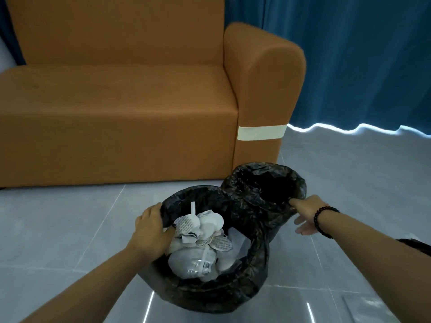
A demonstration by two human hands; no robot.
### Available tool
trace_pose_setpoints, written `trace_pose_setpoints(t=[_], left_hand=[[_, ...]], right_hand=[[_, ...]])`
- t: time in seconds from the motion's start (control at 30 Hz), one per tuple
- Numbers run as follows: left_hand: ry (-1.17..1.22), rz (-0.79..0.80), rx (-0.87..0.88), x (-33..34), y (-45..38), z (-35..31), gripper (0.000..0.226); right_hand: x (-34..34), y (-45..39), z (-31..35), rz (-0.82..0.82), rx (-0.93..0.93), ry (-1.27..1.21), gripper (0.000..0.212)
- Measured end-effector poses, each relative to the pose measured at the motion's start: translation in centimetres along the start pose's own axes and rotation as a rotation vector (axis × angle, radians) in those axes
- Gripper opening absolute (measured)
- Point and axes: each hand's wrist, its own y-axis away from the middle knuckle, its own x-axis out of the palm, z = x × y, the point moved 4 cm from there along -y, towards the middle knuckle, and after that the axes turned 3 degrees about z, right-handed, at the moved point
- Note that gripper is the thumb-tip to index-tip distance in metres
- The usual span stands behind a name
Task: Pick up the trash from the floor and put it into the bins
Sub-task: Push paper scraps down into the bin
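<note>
Left hand [151, 226]: curled over the near-left rim of the near bin [245, 283], thumb side outside, fingers hooked inside against the black liner and touching the trash. It grips the rim.

Right hand [305, 215]: at the near rim of the far bin [268, 183]. The thumb presses into the liner at the rim and the other fingers drop outside and below it; it appears to pinch the rim, though the fingers are partly blurred. A dark bead bracelet [323, 221] sits on that wrist.

Trash [203, 238]: crumpled white paper, printed wrappers and clear plastic packaging, heaped in the near bin close to the rim. None is visible on the floor [58, 229]. The far bin's inside is dark; its contents cannot be told.

Handling, as judged: the trash is light, soft and easily crushed, not fragile; loose pieces on top could spill if the bin tilts. The liners are thin, slick and baggy, so a hold should take liner and hard rim together.

Surroundings: the two bins stand touching. An orange sofa [116, 101], with a pale tape band [261, 132] on its arm, stands just behind them and limits movement forward. A blue curtain [361, 61] hangs beyond to the right.
</note>
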Motion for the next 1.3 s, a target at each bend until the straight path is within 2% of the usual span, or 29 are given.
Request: trace_pose_setpoints(t=[0.1, 0.2, 0.33, 0.47, 0.63, 0.73, 0.87, 0.93, 1.0, 1.07, 1.13, 1.2, 1.3], left_hand=[[0.195, -0.134, -0.061, 0.4, -1.4, 0.0, 0.056], [0.258, -0.19, -0.102, 1.3, -2.4, 1.2, 0.061], [0.343, -0.207, -0.109, 2.1, -2.9, 0.7, 0.06], [0.404, -0.201, -0.134, 3.7, -3.2, -0.6, 0.058], [0.471, -0.189, -0.142, 5.5, -4.0, -2.8, 0.058], [0.541, -0.189, -0.122, 6.5, -4.1, -4.6, 0.059], [0.62, -0.177, -0.129, 8.4, -2.4, -8.2, 0.056], [0.653, -0.141, -0.106, 9.8, -1.3, -9.8, 0.055], [0.653, -0.108, -0.071, 11.2, -0.9, -10.8, 0.053], [0.597, -0.069, -0.041, 12.4, -0.4, -11.6, 0.052], [0.483, -0.011, -0.037, 13.1, 0.6, -12.8, 0.07], [0.316, -0.013, -0.082, 12.3, 2.3, -14.5, 0.091], [0.143, -0.057, -0.023, 10.2, 4.4, -17.0, 0.098]], right_hand=[[0.8, -3.0, -0.5, 0.018, 0.039, -0.232, 0.034], [1.3, -5.3, 0.0, -0.005, 0.025, -0.315, 0.019], [2.5, -7.0, 2.5, 0.004, -0.002, -0.382, 0.015], [5.0, -8.7, 5.7, 0.055, -0.031, -0.32, 0.02], [6.4, -8.7, 8.8, 0.21, -0.157, -0.072, 0.046], [4.8, -7.7, 7.9, 0.195, -0.185, 0.104, 0.064], [1.8, -5.8, 3.5, 0.216, -0.181, 0.401, 0.053], [0.0, -5.1, 1.0, 0.198, -0.191, 0.458, 0.05], [-1.8, -4.3, -1.0, 0.14, -0.218, 0.452, 0.058], [-3.6, -3.2, -2.8, 0.091, -0.226, 0.436, 0.076], [-5.7, -1.3, -4.7, 0.048, -0.247, 0.444, 0.082], [-7.5, 1.1, -6.3, 0.031, -0.248, 0.539, 0.08], [-9.4, 5.0, -7.8, 0.05, -0.218, 0.773, 0.07]])
